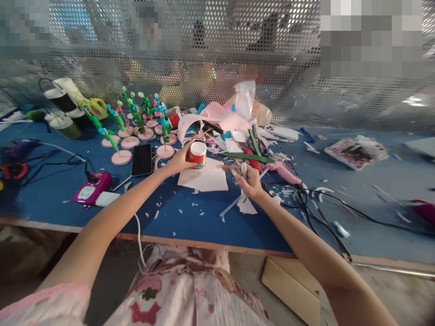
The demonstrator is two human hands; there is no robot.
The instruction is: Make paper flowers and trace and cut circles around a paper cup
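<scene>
My left hand (181,159) is wrapped around a small red paper cup (197,157) with a white top. The cup stands on a pale pink sheet of paper or card (204,179). Just to the right, above the sheet's edge, my right hand (248,179) has its fingers closed in a pinch. Something small and whitish shows between them, too unclear to name. Below that hand lie a thin clear stick (229,207) and a torn white scrap (247,206).
Behind the cup are piled pink and white scraps (220,115). Several small flower models (165,136) on round pink bases stand at left, beside a black phone (142,160). A purple power socket (91,188), a pink glue gun (283,172) with black cables and a patterned tray (355,151) lie around.
</scene>
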